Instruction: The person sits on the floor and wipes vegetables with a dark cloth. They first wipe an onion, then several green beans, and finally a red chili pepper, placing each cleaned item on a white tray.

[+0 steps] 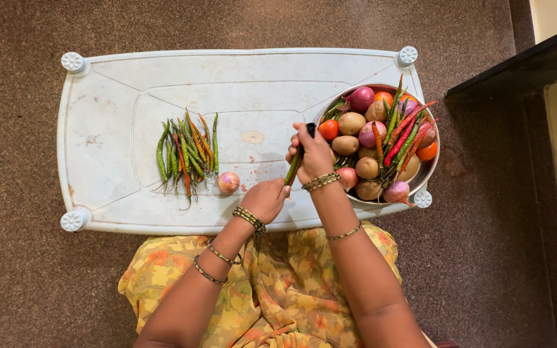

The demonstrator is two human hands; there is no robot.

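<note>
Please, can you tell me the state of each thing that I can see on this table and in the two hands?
left hand: closed on the lower end of the green chilli
right hand: closed around a dark handle, at the chilli
green chilli: held between both hands
chilli pile: lying loose on the table
small onion: unpeeled, beside the pile
bowl: full of vegetables
table: upside down, feet up

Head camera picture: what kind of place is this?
Probably a home, where someone sits on the brown floor preparing food. A low white plastic table holds green chillies, and a metal bowl is full of potatoes, onions and tomatoes. The right hand and left hand hold a chilli.
</note>
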